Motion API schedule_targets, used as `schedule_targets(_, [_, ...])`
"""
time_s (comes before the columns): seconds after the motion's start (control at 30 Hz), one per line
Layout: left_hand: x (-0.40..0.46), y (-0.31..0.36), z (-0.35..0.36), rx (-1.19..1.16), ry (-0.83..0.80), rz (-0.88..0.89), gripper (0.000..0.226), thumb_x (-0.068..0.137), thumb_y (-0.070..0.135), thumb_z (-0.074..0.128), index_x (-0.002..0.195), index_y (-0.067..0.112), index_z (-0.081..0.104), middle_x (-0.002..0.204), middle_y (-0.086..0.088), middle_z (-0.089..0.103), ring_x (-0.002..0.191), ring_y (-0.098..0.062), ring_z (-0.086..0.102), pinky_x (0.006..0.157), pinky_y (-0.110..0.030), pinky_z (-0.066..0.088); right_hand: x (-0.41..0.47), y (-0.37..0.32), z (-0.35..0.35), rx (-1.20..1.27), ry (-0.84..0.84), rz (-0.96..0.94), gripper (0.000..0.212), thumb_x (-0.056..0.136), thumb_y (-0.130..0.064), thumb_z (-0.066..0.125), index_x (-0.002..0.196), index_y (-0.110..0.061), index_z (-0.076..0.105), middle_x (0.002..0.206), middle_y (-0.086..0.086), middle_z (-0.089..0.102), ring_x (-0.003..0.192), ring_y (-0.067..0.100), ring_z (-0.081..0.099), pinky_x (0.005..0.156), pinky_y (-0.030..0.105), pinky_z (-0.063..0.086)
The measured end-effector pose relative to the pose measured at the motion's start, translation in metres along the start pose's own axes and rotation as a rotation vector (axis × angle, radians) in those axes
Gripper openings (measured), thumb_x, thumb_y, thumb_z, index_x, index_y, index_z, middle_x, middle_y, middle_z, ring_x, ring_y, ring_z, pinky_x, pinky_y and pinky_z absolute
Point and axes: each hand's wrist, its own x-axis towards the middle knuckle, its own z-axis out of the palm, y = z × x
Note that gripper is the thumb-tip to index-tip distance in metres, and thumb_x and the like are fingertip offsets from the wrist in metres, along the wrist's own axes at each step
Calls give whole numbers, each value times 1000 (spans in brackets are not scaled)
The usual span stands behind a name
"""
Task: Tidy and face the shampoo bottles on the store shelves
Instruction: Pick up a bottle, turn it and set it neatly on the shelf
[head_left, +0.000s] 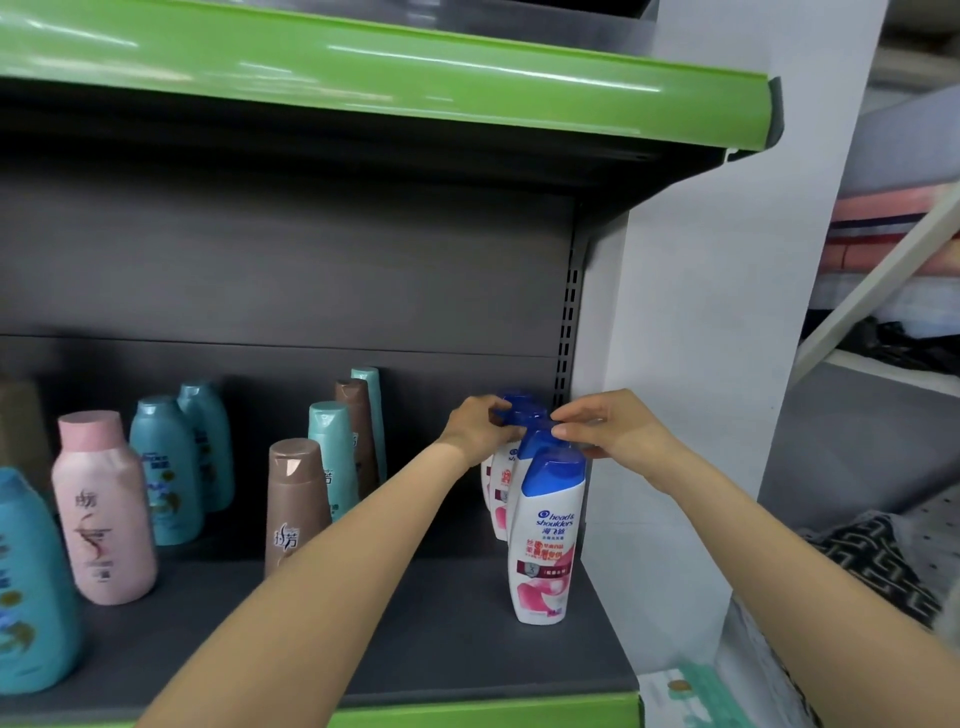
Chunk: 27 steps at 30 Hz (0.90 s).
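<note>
A row of white shampoo bottles with blue caps stands at the right end of the dark shelf (441, 639). The front bottle (545, 540) faces me with its pink label. Behind it, my left hand (475, 428) grips the blue cap of a rear bottle (517, 410). My right hand (602, 426) pinches the cap of the middle bottle (537, 441). Both arms reach in from the bottom of the view.
Brown bottles (296, 504), teal bottles (166, 467), a pink bottle (104, 509) and a larger teal bottle (31, 587) stand to the left. A green-edged shelf (467, 78) hangs above. A white upright panel (701, 364) bounds the right side.
</note>
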Motion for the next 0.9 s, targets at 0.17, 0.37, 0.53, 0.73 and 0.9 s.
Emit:
schedule_targets(0.17, [2, -7, 3, -58, 62, 18, 35, 82, 18, 69, 115, 11, 58, 118, -8, 60, 106, -21, 57, 90, -32, 48, 0, 3, 1, -7, 8, 5, 19, 85, -12, 67, 104, -11, 67, 91, -2, 65, 79, 7, 61, 61, 14, 50])
schedule_targets(0.37, [-4, -1, -7, -62, 251, 72, 31, 80, 17, 72, 107, 7, 61, 106, -9, 66, 99, -21, 61, 85, -28, 47, -4, 0, 3, -40, 21, 3, 22, 85, -13, 67, 107, -8, 67, 92, 0, 66, 78, 8, 60, 60, 14, 48])
schedule_targets(0.53, [-17, 10, -20, -85, 374, 97, 37, 81, 19, 72, 114, 8, 58, 110, -5, 64, 99, -16, 57, 86, -26, 44, -14, -13, 5, -158, 108, -83, 27, 88, -21, 65, 112, -9, 66, 111, 7, 68, 91, 11, 58, 80, 20, 43])
schedule_targets(0.73, [-55, 19, -35, -107, 487, 183, 32, 82, 17, 70, 112, 10, 59, 108, -7, 65, 99, -21, 61, 84, -28, 47, -42, -52, 15, -146, 171, -263, 32, 90, -18, 63, 121, -11, 61, 118, 5, 65, 94, 8, 57, 76, 10, 41])
schedule_targets(0.9, [-113, 40, -64, -134, 514, 304, 29, 85, 22, 66, 111, 14, 57, 95, 7, 61, 86, -7, 57, 76, -21, 44, -78, -81, 39, -93, 116, -275, 36, 89, -19, 62, 124, -16, 58, 117, 1, 64, 100, 10, 60, 93, 28, 47])
